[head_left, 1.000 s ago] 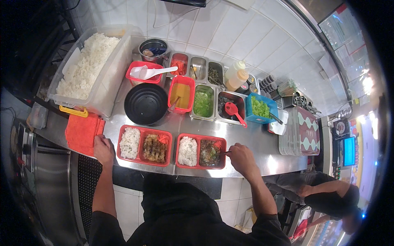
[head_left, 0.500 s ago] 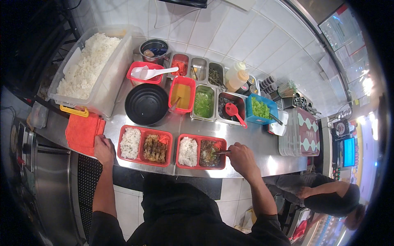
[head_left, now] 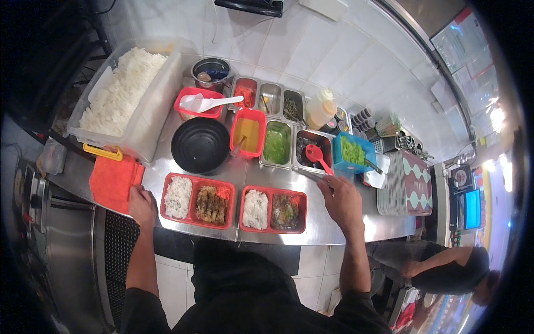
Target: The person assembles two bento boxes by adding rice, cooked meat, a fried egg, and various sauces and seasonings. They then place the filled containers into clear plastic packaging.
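My right hand point(head_left: 340, 201) is closed around a thin metal utensil point(head_left: 307, 174), pointing left above the counter just in front of the steel tray of dark food point(head_left: 306, 146). A red ladle point(head_left: 318, 158) rests in that tray, its handle end close to my fingertips. Below and left of this hand is a red two-part box point(head_left: 273, 229) with white rice and a brown topping. Beside it stands a second red box point(head_left: 192, 221) with rice, browned pieces and red shreds. My left hand point(head_left: 142, 206), fingers curled, leans at the counter edge against a folded orange cloth point(head_left: 115, 181).
A large clear bin of rice point(head_left: 125, 92) fills the back left. A black bowl point(head_left: 199, 146), a red tub of yellow liquid point(head_left: 248, 135) and a blue lettuce container point(head_left: 354, 151) line the back. Stacked trays point(head_left: 406, 181) stand right. Another person point(head_left: 445, 264) is at the lower right.
My right hand has lifted the metal utensil out of the right-hand box and moved up and right toward the dark-food tray. My left hand has stayed by the cloth.
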Tool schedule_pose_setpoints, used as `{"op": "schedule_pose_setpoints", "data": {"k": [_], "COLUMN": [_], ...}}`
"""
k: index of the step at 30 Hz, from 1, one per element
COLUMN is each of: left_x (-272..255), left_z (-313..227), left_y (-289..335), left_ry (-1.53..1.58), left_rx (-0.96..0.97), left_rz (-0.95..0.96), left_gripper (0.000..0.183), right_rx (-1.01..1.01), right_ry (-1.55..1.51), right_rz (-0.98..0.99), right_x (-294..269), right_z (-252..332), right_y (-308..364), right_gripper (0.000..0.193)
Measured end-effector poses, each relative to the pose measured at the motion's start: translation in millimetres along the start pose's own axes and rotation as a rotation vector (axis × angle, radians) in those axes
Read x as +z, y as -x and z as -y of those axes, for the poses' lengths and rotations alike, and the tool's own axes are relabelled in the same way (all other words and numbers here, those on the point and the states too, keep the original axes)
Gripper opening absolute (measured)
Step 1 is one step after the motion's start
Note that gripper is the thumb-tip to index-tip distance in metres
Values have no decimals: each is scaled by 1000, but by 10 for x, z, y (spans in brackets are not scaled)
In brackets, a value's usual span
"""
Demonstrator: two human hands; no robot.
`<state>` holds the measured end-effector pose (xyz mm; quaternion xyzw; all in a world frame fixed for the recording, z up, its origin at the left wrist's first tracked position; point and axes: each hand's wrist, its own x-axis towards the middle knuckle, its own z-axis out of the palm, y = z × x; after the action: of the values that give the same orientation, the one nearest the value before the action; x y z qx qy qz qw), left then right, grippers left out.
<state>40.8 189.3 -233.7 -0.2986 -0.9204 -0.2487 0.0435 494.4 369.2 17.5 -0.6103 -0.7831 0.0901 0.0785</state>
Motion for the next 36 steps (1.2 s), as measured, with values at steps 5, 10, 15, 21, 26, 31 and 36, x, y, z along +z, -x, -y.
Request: {"op": "schedule_pose_setpoints", "data": {"k": [5,10,15,21,26,31,36], "left_x": [-8,-8,-20,-52,-27,-14,-29], "left_z": [-45,-70,-36,-79,-32,-75,-44], "left_y": [5,-16,-13,7,11,5,16], "left_ry": [35,43,59,81,97,16,29], "left_rx": [-28,-27,-62,-34,-18,-35,-25], "left_rz": [27,12,22,-5,-26,24,7], "left_gripper": [20,19,16,16,16,17,18], "right_rx": [-156,-125,-89,-111,-57,-63,238], "right_ry": [-270,-261,-204,-343,-652,-812,-670], "right_rz": [-320,-314,-313,-206,-142,-365,-291], "right_x": [624,1261,1452,1688,1490,1359,1370], "right_z": [98,305,509,342,86,-488,-891], "right_y": [-548,-1380,-2060,-2374,-1576,-681,332], "right_gripper": [35,37,36,52,47,39,33]}}
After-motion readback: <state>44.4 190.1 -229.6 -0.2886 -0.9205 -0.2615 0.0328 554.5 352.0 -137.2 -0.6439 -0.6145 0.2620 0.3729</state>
